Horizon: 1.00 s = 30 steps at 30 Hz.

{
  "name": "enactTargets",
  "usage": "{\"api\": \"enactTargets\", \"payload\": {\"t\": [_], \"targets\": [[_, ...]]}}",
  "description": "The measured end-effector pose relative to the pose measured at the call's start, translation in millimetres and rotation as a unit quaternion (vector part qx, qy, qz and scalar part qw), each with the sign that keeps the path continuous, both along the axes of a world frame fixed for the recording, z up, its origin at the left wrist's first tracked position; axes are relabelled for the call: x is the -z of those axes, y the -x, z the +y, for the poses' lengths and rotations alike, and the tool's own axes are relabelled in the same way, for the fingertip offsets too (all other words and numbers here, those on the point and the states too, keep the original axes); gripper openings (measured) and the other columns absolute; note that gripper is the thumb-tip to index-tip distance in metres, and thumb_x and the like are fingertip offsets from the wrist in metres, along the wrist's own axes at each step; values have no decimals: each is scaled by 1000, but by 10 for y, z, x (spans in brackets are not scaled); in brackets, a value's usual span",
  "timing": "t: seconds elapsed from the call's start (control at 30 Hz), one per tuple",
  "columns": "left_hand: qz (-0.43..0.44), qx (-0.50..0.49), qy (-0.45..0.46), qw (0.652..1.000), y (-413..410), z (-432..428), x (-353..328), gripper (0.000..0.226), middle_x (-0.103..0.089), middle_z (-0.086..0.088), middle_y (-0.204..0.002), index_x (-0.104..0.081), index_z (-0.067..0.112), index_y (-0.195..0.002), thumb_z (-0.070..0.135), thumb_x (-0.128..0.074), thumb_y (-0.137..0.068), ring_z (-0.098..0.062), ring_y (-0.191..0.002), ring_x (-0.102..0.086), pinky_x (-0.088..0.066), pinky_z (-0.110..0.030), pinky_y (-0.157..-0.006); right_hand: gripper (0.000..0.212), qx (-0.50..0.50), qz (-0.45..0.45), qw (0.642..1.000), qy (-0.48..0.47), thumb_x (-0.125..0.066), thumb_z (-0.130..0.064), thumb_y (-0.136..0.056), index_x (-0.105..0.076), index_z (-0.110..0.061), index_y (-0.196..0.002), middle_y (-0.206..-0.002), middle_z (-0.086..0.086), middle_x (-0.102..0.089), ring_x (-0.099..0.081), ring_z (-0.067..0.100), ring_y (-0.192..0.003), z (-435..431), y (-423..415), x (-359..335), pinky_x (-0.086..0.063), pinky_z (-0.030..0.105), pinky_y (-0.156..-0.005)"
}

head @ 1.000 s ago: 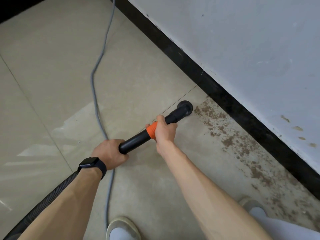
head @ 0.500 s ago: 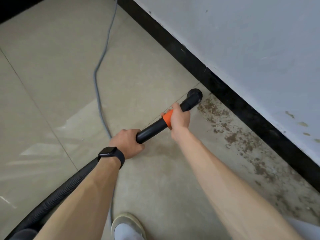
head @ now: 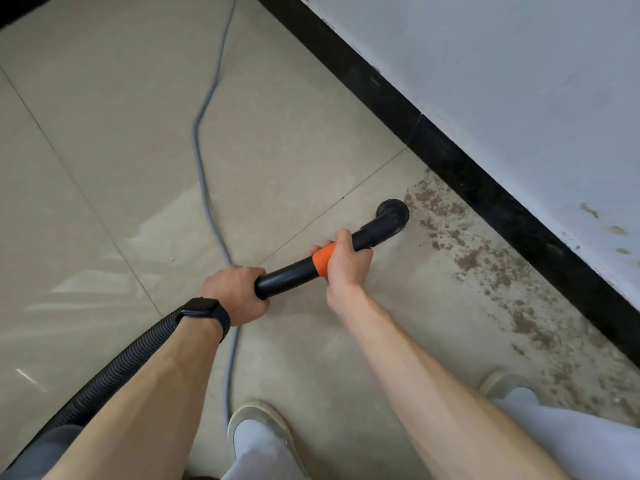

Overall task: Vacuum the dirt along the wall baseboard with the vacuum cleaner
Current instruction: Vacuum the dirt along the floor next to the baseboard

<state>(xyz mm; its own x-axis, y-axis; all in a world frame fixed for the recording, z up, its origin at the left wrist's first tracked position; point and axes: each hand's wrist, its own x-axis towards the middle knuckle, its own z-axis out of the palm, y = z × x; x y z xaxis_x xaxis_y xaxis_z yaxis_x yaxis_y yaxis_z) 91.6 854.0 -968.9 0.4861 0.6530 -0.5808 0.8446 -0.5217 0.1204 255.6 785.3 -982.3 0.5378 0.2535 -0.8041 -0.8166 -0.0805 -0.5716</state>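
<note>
Both hands wrap the rigid black plastic vacuum tube (head: 294, 271) at frame centre: left hand (head: 235, 294) behind, right hand (head: 346, 263) over its orange band (head: 321, 259). The round nozzle (head: 393, 214) meets crumbly brown dirt (head: 485, 261) beside the glossy black baseboard (head: 485, 188).

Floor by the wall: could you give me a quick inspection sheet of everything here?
Surface: beige tiled floor, brown dirt strewn along the black baseboard.
Job's things: black vacuum tube; nozzle at the dirt's edge; ribbed hose.
Clutter: nothing seen.
Grippers: left hand grips the tube's rear; right hand grips at the orange band.
Cables: grey cord across the floor.
Surroundings: white wall, marked; shoes.
</note>
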Motion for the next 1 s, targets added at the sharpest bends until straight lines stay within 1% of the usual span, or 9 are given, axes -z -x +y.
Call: {"api": "enactTargets", "payload": {"t": [0.1,0.23,0.37,0.43,0.6,0.73,0.83,0.93,1.0], "targets": [[-16,3,3,1000,-176,-19,8,10,-58,9,-71,-50,32,-74,32,-60,-75,-19,-66,-58,-44,-26,-58,20,18,-10,1000,-1,-58,-15,-95,-46,-10,-110,-69,5,-58,-66,20,-48,4,-172,14,-55,27,-53],[-24,-7,-1,1000,-332,-47,22,9,-56,9,-69,-52,33,-76,33,-61,-75,-15,-61,-53,-37,-25,-53,15,4,-16,1000,-8,-60,-13,-92,-49,-10,-101,-53,-3,-59,-65,19,-47,19,-359,45,-59,31,-59],[-31,-18,11,999,-398,-73,74,7,-58,9,-70,-53,33,-79,34,-60,-76,-15,-64,-57,-45,-27,-58,14,-12,-25,1000,-4,-61,-14,-91,-51,-11,-99,-63,2,-59,-67,21,-50,25,-449,52,-59,31,-59],[-36,-21,14,999,-419,-65,97,7,-59,9,-70,-53,33,-78,34,-60,-76,-14,-64,-57,-48,-27,-58,13,-15,-28,999,-3,-60,-14,-91,-51,-11,-99,-65,3,-59,-67,22,-50,37,-481,53,-59,31,-60],[-43,-15,-9,999,-511,-34,140,8,-56,10,-67,-52,34,-77,37,-58,-74,-10,-58,-52,-36,-24,-49,21,-7,-24,1000,-5,-63,-13,-90,-52,-10,-108,-70,5,-60,-67,21,-51,62,-583,65,-59,31,-60],[-47,-4,-22,999,-620,-75,171,9,-54,9,-66,-54,32,-81,37,-57,-74,-10,-57,-50,-32,-23,-47,24,-1,-26,1000,3,-65,-13,-87,-54,-10,-109,-74,7,-60,-65,23,-55,41,-696,108,-58,32,-61],[-47,8,-24,999,-704,-82,169,9,-52,10,-67,-54,32,-82,37,-58,-76,-8,-55,-47,-31,-22,-47,22,3,-34,999,5,-65,-13,-86,-55,-10,-105,-70,5,-61,-65,22,-53,13,-769,122,-59,34,-61],[-52,21,-24,998,-816,-76,158,10,-51,10,-68,-55,31,-85,36,-58,-77,-16,-61,-53,-36,-25,-51,18,22,-37,999,2,-63,-11,-87,-54,-8,-102,-66,4,-58,-61,22,-51,11,-857,116,-57,33,-58],[-60,26,-31,997,-896,-69,154,10,-50,9,-68,-56,29,-86,34,-58,-77,-19,-63,-54,-36,-26,-52,15,31,-38,999,1,-62,-9,-87,-53,-8,-99,-66,5,-57,-59,23,-49,26,-929,110,-56,34,-57]]}}
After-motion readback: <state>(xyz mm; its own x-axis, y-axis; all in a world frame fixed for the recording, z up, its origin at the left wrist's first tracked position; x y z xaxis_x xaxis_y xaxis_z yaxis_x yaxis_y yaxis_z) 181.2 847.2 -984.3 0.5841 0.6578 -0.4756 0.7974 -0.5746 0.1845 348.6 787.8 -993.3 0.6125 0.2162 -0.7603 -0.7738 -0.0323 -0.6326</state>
